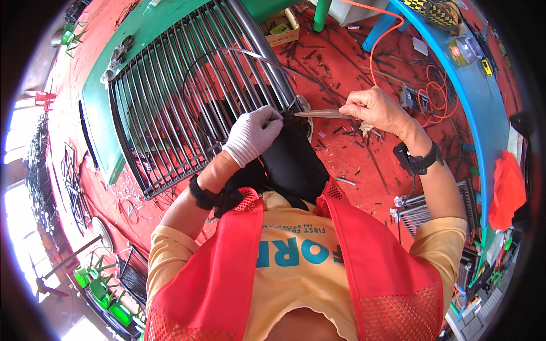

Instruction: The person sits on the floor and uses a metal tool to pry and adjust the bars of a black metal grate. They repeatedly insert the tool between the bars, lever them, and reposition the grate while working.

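A dark frame of long parallel bars (170, 96) leans across a green table, its near corner by my knees. My left hand (255, 135), in a white knitted glove, is closed at that corner; what its fingers pinch is hidden. A thin dark strip (187, 77) loops over the bars, and one end runs down towards the glove. To the right, my bare right hand (378, 111) is closed on a slim, pale tapered tool (324, 113). The tool's point faces left, close to the frame's corner and just right of the gloved fingers.
The green table (99, 122) supports the frame. Dark scraps litter the red floor (352, 153). An orange hose (372, 54) coils at the right, near a blue-edged table (480, 108) with a plastic jar (463, 51). A cardboard box (284, 35) stands beyond the frame.
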{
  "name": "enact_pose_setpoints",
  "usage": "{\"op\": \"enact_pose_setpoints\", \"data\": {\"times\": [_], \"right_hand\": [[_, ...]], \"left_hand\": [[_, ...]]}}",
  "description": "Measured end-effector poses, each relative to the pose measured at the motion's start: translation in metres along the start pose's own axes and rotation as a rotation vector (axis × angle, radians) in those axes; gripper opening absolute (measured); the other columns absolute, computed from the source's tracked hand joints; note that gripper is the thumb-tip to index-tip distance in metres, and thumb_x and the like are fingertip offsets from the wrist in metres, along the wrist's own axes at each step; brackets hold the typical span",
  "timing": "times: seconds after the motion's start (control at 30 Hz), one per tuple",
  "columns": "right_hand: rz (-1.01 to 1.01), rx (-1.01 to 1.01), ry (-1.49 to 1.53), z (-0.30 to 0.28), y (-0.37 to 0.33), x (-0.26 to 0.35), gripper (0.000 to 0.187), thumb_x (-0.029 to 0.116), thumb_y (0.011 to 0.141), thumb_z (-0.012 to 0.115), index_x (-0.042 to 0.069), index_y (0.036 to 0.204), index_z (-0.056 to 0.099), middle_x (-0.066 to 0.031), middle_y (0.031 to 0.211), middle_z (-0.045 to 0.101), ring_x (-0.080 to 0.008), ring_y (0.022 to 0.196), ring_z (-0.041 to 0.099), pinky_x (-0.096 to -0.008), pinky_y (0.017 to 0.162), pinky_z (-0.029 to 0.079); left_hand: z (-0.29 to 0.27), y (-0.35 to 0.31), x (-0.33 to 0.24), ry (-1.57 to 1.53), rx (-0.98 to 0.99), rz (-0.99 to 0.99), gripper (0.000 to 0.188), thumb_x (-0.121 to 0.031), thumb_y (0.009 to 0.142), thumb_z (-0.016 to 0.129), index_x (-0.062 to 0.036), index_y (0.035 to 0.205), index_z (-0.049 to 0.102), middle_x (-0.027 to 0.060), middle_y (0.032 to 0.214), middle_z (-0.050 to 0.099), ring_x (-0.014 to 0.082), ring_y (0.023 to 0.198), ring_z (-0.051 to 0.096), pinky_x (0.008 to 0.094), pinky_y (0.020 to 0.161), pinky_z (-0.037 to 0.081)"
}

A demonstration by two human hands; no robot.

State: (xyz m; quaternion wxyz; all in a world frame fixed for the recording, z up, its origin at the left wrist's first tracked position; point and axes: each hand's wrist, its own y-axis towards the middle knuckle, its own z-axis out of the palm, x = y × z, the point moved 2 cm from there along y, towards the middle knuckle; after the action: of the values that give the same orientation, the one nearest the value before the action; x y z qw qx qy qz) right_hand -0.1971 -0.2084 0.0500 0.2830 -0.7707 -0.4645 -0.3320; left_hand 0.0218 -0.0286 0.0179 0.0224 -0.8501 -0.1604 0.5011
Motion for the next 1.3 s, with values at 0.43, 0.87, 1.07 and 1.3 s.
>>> {"op": "enact_pose_setpoints", "data": {"times": [0.43,0.87,1.07,1.3], "right_hand": [[-0.120,-0.056,-0.190,0.001,0.009,-0.013,0.039,0.036,0.086,0.066,0.003,0.065,0.058,-0.0153,0.052,0.049,-0.0303,0.046,0.049,-0.0381,0.046,0.036],[-0.194,-0.082,-0.277,0.000,0.018,-0.015,0.039,0.039,0.086,0.064,0.006,0.065,0.063,-0.0155,0.053,0.052,-0.0334,0.049,0.053,-0.0407,0.048,0.039],[-0.166,-0.073,-0.258,0.003,0.018,-0.018,0.040,0.041,0.087,0.062,0.007,0.068,0.063,-0.0145,0.054,0.053,-0.0326,0.051,0.054,-0.0407,0.049,0.040],[-0.149,-0.075,-0.297,0.003,0.017,-0.018,0.040,0.044,0.087,0.060,0.008,0.070,0.066,-0.0140,0.055,0.054,-0.0325,0.053,0.056,-0.0416,0.050,0.041]], "left_hand": [[0.004,0.003,-0.001,0.118,-0.077,0.012,0.017,-0.022,0.080,0.061,-0.0050,0.083,0.064,0.0136,0.066,0.063,0.0298,0.065,0.065,0.0363,0.061,0.051],[0.009,0.008,-0.014,0.174,0.082,-0.199,0.022,-0.028,0.086,0.060,-0.0052,0.087,0.060,0.0169,0.070,0.063,0.0359,0.071,0.064,0.0425,0.064,0.050],[0.009,0.015,-0.017,0.462,0.142,-0.149,0.026,-0.031,0.089,0.058,-0.0061,0.096,0.057,0.0185,0.077,0.065,0.0382,0.077,0.063,0.0458,0.068,0.049],[0.010,0.009,-0.015,0.380,0.111,-0.126,0.020,-0.024,0.091,0.054,-0.0053,0.098,0.053,0.0213,0.078,0.064,0.0413,0.077,0.062,0.0485,0.069,0.048]]}}
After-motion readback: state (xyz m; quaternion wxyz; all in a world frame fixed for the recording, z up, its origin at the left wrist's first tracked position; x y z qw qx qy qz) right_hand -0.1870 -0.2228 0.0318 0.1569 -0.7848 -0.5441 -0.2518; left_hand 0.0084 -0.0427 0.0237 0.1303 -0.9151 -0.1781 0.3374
